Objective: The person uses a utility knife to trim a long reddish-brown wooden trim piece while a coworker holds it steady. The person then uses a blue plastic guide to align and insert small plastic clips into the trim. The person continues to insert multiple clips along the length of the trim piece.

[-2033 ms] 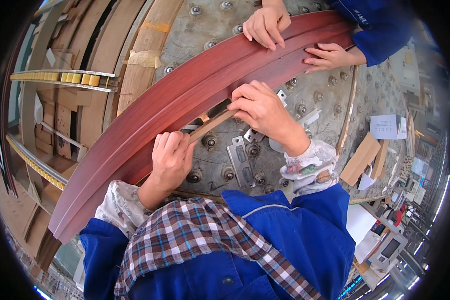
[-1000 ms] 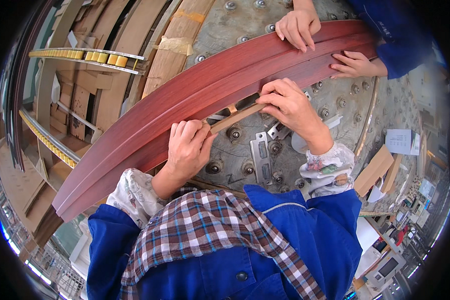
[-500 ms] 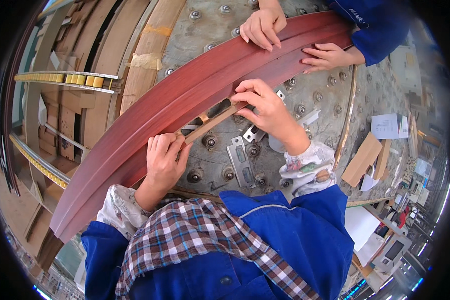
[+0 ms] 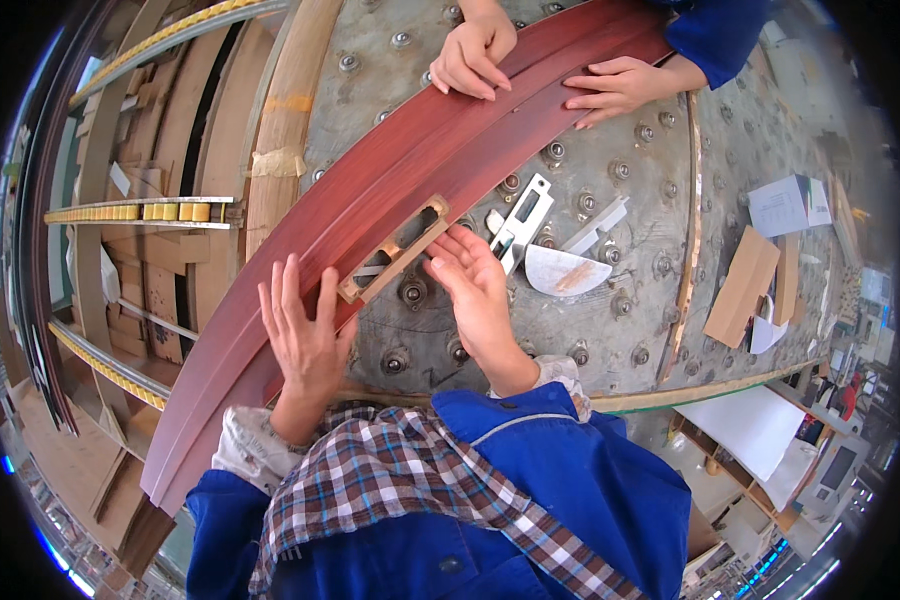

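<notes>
A long, dark red wooden moulding [image 4: 300, 275] with lengthwise grooves lies diagonally before me. In its near edge is a slot-shaped cutout [image 4: 402, 258] with raw pale wood round it and dark openings inside. My left hand [image 4: 305, 335] rests at the moulding beside the cutout's lower left end, fingers spread. Palm up and fingers stretched, my right hand [image 4: 475, 295] is at the near edge by the cutout's other end; it holds nothing I can see. Across from me, another person's hand [image 4: 473, 55] lies on the far edge and their other hand [image 4: 625, 88] on the near side.
A slotted metal plate [image 4: 523, 220] and a half-round metal piece [image 4: 567, 272] lie on the metal ball-roller table [image 4: 600, 340]. Cardboard pieces [image 4: 742, 285] and paper [image 4: 785, 203] are at the right. Boards and yellow roller rails [image 4: 135, 213] stand at the left.
Both my hands have let go of the cutout's ends: the left has spread its fingers, the right has dropped to the near edge, palm up. The view has shifted a little.
</notes>
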Motion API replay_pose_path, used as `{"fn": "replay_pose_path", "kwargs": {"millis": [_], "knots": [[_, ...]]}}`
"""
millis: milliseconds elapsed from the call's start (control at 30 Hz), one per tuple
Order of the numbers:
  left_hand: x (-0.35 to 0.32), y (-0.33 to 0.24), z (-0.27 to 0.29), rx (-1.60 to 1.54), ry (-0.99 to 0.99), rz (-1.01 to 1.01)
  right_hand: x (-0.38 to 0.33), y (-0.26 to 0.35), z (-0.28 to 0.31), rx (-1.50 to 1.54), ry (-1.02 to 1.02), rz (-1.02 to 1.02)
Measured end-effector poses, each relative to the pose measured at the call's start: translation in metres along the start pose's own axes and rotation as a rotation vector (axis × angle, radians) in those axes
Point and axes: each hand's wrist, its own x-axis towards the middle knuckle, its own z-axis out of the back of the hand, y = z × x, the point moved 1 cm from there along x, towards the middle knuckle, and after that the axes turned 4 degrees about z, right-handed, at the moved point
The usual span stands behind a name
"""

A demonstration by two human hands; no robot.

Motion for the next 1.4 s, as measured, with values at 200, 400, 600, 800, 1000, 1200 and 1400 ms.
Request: {"fn": "replay_pose_path", "kwargs": {"millis": [200,400,600,800,1000,1200,1400], "knots": [[-0.007,0.003,-0.003,0.068,0.068,-0.023,0.001,0.009,-0.002,0.187,0.087,-0.066],[0.0,0.008,-0.001,0.092,0.106,-0.123,-0.004,0.015,-0.004,0.118,0.077,-0.044],[0.016,0.013,0.027,0.046,0.237,-0.142,-0.013,0.026,-0.009,0.075,0.084,0.0],[0.05,0.037,0.057,-0.218,0.342,-0.12,-0.012,0.027,-0.026,0.127,0.191,0.186],[0.08,0.048,0.08,-0.385,0.469,-0.057,-0.007,0.035,-0.047,-0.135,0.246,0.408],[0.093,0.058,0.086,-0.509,0.514,-0.02,0.001,0.04,-0.058,-0.387,0.254,0.54],[0.103,0.067,0.088,-0.602,0.558,0.018,0.007,0.048,-0.062,-0.464,0.264,0.558]]}}
